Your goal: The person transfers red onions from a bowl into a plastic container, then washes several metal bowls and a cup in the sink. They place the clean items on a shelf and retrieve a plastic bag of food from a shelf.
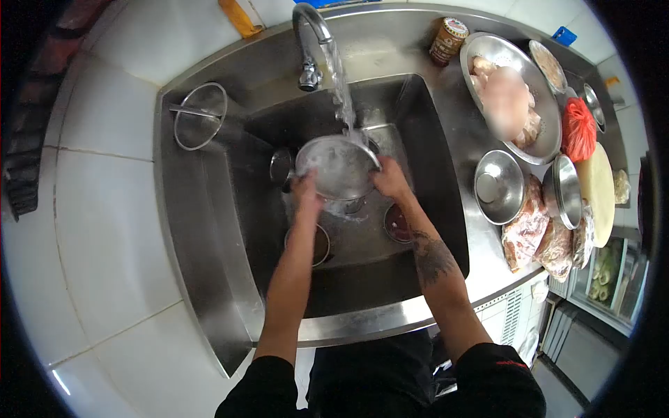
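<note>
Both of my hands grip a round metal bowl [339, 167] in the sink [362, 272]. Cloudy, foamy water covers the inside of the bowl. My left hand [306, 189] is closed on its near left rim, somewhat blurred. On the right side of the rim, my right hand [390, 177] is closed too. Water runs from the curved faucet [312, 24] onto the far edge of the bowl. Around it on the sink floor lie a small metal cup [281, 166], a round dish [319, 245] partly behind my left forearm, and a bowl with reddish contents [398, 224].
A strainer [201, 117] rests on the left ledge. On the right counter stand a jar [448, 42], a large basin of raw meat [550, 139], a metal bowl [499, 187], stacked bowls [562, 191], wrapped meat [526, 233] and a red plastic bag [578, 130].
</note>
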The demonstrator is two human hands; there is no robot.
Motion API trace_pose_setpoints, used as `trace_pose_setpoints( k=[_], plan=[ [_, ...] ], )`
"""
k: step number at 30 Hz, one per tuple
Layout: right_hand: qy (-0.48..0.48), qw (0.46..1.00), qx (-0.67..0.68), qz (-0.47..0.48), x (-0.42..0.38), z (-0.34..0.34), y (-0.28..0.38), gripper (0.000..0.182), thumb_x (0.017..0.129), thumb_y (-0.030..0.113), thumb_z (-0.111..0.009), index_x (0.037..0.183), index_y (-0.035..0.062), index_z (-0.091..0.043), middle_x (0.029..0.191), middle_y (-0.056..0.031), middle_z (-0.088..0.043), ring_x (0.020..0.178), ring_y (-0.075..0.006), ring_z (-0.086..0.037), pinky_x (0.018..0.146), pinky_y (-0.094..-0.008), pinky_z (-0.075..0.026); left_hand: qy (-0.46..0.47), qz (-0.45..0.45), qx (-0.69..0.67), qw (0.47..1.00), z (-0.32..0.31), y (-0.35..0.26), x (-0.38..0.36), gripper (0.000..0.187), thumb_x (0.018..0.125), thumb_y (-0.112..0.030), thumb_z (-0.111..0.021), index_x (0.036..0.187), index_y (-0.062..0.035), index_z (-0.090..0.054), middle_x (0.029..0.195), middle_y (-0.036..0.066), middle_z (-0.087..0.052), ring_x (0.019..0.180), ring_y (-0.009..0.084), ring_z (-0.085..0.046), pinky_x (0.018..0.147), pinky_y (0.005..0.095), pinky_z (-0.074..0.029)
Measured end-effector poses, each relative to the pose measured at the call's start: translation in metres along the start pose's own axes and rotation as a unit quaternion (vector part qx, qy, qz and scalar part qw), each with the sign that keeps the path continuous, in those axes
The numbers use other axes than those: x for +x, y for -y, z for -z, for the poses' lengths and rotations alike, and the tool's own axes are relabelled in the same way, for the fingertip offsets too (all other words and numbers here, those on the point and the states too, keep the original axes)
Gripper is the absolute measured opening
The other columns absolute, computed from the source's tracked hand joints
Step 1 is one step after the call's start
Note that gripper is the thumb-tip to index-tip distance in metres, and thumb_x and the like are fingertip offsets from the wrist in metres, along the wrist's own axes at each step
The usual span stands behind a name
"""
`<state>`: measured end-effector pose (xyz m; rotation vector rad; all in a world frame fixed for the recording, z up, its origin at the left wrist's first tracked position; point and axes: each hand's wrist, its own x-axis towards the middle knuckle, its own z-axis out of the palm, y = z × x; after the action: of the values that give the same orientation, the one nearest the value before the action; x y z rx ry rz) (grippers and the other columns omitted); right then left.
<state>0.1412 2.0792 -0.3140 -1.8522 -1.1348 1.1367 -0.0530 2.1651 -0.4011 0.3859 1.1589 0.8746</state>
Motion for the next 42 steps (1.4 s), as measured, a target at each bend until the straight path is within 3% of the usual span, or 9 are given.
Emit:
trace_pose_setpoints(
  k=[3,7,9,14,19,21,28,32,42],
  plan=[
    [-0.276,0.960,-0.026,0.033,-0.009,-0.044,-0.007,0.048,0.074,0.010,-0.062,0.120,-0.0026,-0.054,0.113,-0.0220,-0.058,0.105,-0.0348,-0.057,0.092,-0.0402,-0.043,-0.025,0.031,-0.004,0.999,-0.010,-0.008,-0.021,0.032,0.085,-0.006,-0.059,0.116,0.0003,-0.056,0.101,0.014,-0.063,0.084,0.0288,-0.063,0.071,0.0417,-0.055],
    [-0.066,0.988,0.135,0.044,-0.007,-0.052,-0.012,0.053,0.086,0.035,-0.065,0.125,0.0014,-0.052,0.127,-0.0152,-0.051,0.114,-0.0304,-0.050,0.099,-0.0410,-0.038,-0.024,0.047,-0.014,0.998,-0.012,0.013,-0.012,0.024,0.086,-0.006,-0.058,0.109,-0.0013,-0.058,0.091,0.011,-0.063,0.078,0.0256,-0.064,0.067,0.0406,-0.056],
    [-0.052,0.861,0.505,-0.019,0.003,-0.038,-0.015,0.075,0.090,0.064,-0.043,0.134,0.0039,-0.047,0.134,-0.0104,-0.049,0.122,-0.0246,-0.046,0.103,-0.0410,-0.036,0.107,0.146,0.087,0.980,0.003,0.004,-0.010,0.020,0.087,-0.012,-0.059,0.106,-0.0055,-0.060,0.091,0.009,-0.062,0.080,0.0220,-0.062,0.057,0.0356,-0.052],
    [-0.067,0.764,0.581,-0.272,0.023,-0.040,-0.034,0.063,0.095,0.053,-0.038,0.134,0.0043,-0.045,0.130,-0.0077,-0.053,0.120,-0.0236,-0.049,0.100,-0.0435,-0.040,0.147,0.246,0.077,0.955,0.006,0.025,-0.001,0.025,0.087,-0.023,-0.061,0.109,-0.0100,-0.060,0.097,0.006,-0.062,0.081,0.0206,-0.058,0.057,0.0367,-0.049],
    [-0.215,0.770,0.589,-0.119,-0.027,0.001,0.009,0.043,0.096,0.035,-0.045,0.126,0.0059,-0.053,0.120,-0.0074,-0.055,0.106,-0.0213,-0.053,0.094,-0.0376,-0.041,0.036,0.042,0.184,0.981,-0.070,-0.049,-0.046,0.031,0.088,0.000,-0.051,0.118,-0.0056,-0.053,0.108,0.009,-0.061,0.094,0.0240,-0.064,0.072,0.0383,-0.053],
    [-0.360,0.909,0.210,0.001,-0.022,0.010,-0.014,0.031,0.094,0.022,-0.053,0.115,0.0004,-0.058,0.108,-0.0071,-0.055,0.094,-0.0173,-0.052,0.084,-0.0316,-0.043,0.055,-0.006,0.238,0.970,-0.064,-0.053,-0.044,0.038,0.085,0.003,-0.052,0.122,-0.0049,-0.052,0.113,0.010,-0.061,0.098,0.0252,-0.063,0.077,0.0377,-0.052],
    [-0.128,0.950,-0.286,0.006,0.027,-0.048,-0.009,0.035,0.082,0.016,-0.061,0.114,0.0035,-0.058,0.117,-0.0257,-0.055,0.101,-0.0421,-0.059,0.083,-0.0495,-0.049,0.149,-0.421,0.404,0.798,-0.067,-0.039,-0.059,0.048,0.083,0.008,-0.049,0.128,-0.0077,-0.053,0.113,0.012,-0.065,0.097,0.0189,-0.063,0.081,0.0297,-0.048],
    [0.018,0.964,-0.264,-0.012,0.037,-0.060,-0.006,0.032,0.084,0.016,-0.054,0.113,0.0058,-0.058,0.120,-0.0232,-0.055,0.103,-0.0394,-0.059,0.084,-0.0492,-0.049,0.211,-0.326,0.411,0.825,-0.051,-0.067,-0.066,0.065,0.079,0.014,-0.048,0.138,-0.0110,-0.046,0.129,0.013,-0.058,0.114,0.0231,-0.058,0.093,0.0294,-0.043],
    [-0.187,0.919,-0.315,0.147,0.041,-0.067,-0.013,0.020,0.083,0.016,-0.052,0.095,0.0063,-0.064,0.101,-0.0174,-0.063,0.093,-0.0346,-0.062,0.080,-0.0482,-0.050,0.209,-0.396,0.421,0.789,-0.052,-0.061,-0.062,0.068,0.072,0.020,-0.039,0.136,-0.0024,-0.047,0.140,0.011,-0.048,0.132,0.0228,-0.043,0.106,0.0298,-0.033]
  ],
)
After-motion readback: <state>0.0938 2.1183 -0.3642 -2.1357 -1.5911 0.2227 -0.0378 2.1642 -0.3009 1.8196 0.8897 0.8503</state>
